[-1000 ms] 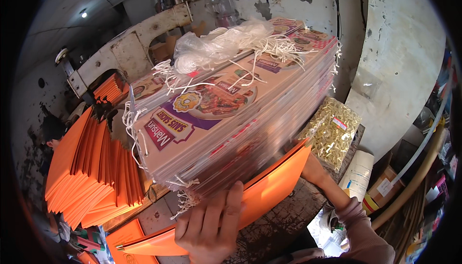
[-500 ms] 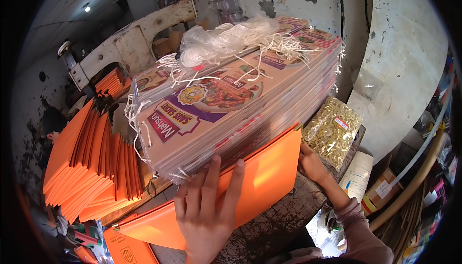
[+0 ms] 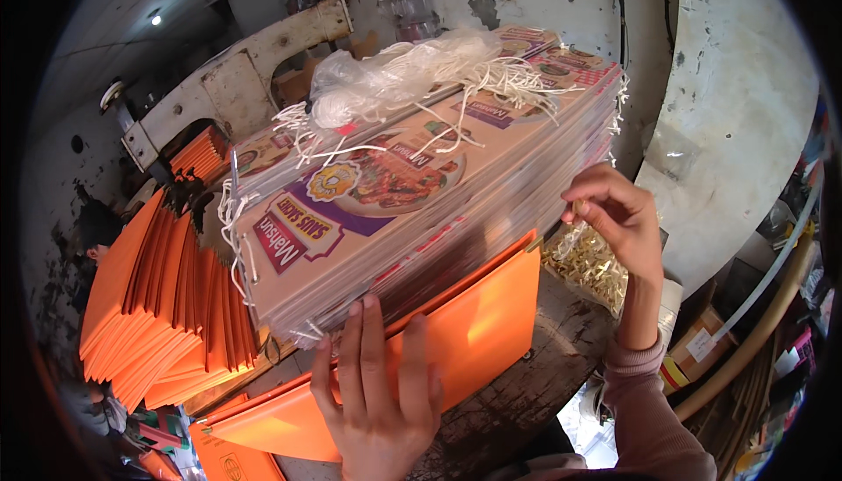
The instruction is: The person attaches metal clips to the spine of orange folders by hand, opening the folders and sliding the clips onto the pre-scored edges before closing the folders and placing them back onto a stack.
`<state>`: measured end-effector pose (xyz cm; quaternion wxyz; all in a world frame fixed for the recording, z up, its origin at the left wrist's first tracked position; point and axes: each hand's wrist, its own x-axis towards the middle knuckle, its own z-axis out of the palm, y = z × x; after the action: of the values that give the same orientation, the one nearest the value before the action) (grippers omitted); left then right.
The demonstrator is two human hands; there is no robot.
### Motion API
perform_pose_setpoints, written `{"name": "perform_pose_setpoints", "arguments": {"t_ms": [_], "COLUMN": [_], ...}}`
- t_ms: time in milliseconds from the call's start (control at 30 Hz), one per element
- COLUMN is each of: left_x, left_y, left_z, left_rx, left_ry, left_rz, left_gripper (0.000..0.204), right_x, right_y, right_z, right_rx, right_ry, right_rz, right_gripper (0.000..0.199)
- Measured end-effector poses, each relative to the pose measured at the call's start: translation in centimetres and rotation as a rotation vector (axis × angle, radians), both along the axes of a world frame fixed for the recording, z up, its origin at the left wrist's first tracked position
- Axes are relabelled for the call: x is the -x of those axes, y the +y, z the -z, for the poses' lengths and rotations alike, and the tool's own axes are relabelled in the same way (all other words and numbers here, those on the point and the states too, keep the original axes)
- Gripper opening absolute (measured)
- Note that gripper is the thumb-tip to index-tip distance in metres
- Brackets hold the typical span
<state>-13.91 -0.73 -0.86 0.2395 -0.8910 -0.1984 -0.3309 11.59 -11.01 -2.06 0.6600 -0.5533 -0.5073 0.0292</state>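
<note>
On the worn wooden bench, a tall stack of printed flat cardboard packs with white string handles (image 3: 421, 192) overhangs an orange paper sheet (image 3: 456, 341). Left hand (image 3: 381, 393), fingers spread, presses that sheet flat; right hand (image 3: 618, 218) apparently pinches the stack's right edge, steadying it.

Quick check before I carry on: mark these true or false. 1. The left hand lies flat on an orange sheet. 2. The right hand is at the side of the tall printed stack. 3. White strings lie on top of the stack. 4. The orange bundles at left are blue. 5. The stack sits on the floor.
1. True: the left hand presses the orange sheet.
2. True: the right hand touches the printed stack at its edge.
3. True: white strings lie on top.
4. False: the bundles are orange.
5. False: it rests on a worn table.
</note>
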Motion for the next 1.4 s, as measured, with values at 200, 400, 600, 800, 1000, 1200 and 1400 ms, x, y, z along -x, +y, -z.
{"name": "perform_pose_setpoints", "arguments": {"t_ms": [200,400,600,800,1000,1200,1400], "left_x": [-0.5,0.0,0.3,0.0,0.1,-0.2,-0.3], "left_y": [-1.2,-3.1,-3.5,-3.4,-3.5,-3.0,-3.0], "left_z": [0.9,0.9,0.6,0.5,0.4,0.4,0.4], "left_rx": [0.052,0.082,0.015,0.07,0.072,0.082,0.086], "left_ry": [-0.102,-0.078,0.013,-0.012,0.015,-0.022,-0.032], "left_rz": [0.005,0.003,-0.075,-0.101,-0.118,-0.093,-0.074], "left_gripper": [0.036,0.02,0.017,0.017,0.018,0.018,0.019], "right_x": [-1.6,-2.6,-3.0,-3.0,-2.7,-2.9,-3.3], "right_y": [0.6,1.2,1.6,1.5,1.0,1.8,1.6], "right_z": [-3.0,-4.0,-3.5,-3.7,-3.8,-3.6,-4.0], "right_rx": [0.126,-0.002,0.081,0.064,0.112,0.083,0.07], "right_ry": [-0.164,-0.308,-0.24,-0.279,-0.254,-0.398,-0.488], "right_rz": [-0.262,-0.474,-0.556,-0.618,-0.564,-0.497,-0.515], "right_gripper": [0.01,0.011,0.012,0.014,0.016,0.011,0.005]}}
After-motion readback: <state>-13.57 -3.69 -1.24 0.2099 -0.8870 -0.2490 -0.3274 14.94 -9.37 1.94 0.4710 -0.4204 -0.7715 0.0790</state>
